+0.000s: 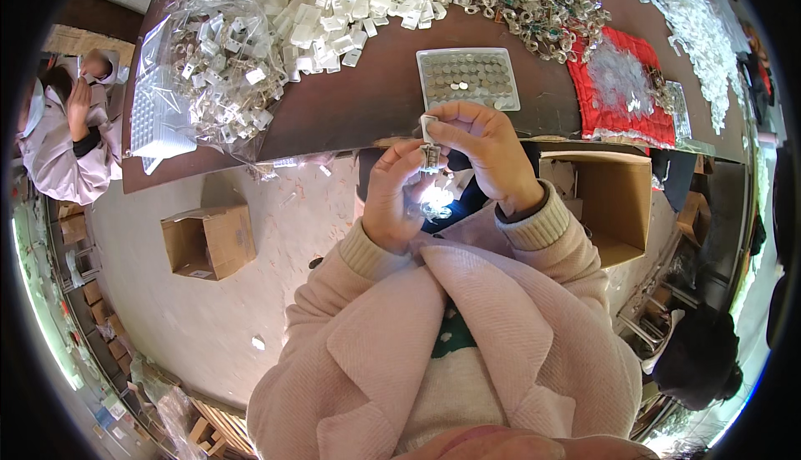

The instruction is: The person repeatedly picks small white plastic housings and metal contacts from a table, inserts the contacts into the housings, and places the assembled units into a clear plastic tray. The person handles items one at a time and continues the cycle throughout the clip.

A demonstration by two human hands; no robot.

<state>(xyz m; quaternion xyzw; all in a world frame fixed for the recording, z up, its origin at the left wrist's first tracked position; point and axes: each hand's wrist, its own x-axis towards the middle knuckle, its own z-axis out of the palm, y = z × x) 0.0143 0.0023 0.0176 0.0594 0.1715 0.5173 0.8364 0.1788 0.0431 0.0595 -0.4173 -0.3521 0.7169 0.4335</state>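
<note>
In front of my chest, just off the table's near edge, both hands meet. My left hand (395, 196) is closed round a small clear plastic piece (430, 157) with metal parts inside. A bright white light (436, 201) glows just below it, beside the left fingers. Between thumb and forefinger, my right hand (486, 150) pinches a small white plastic piece (429, 129) right above the clear one. Whether the two pieces touch I cannot tell. Beyond the hands, on the table, lies a clear tray (423, 57) with rows of silver discs resembling button cells.
The brown table (359, 93) carries piles of white plastic pieces (334, 14), clear ring-shaped parts (534, 1) and a stuffed clear bag (225, 68). A red cloth (630, 122) lies right. Cardboard boxes (209, 241) stand below. Another person (71, 139) sits at left.
</note>
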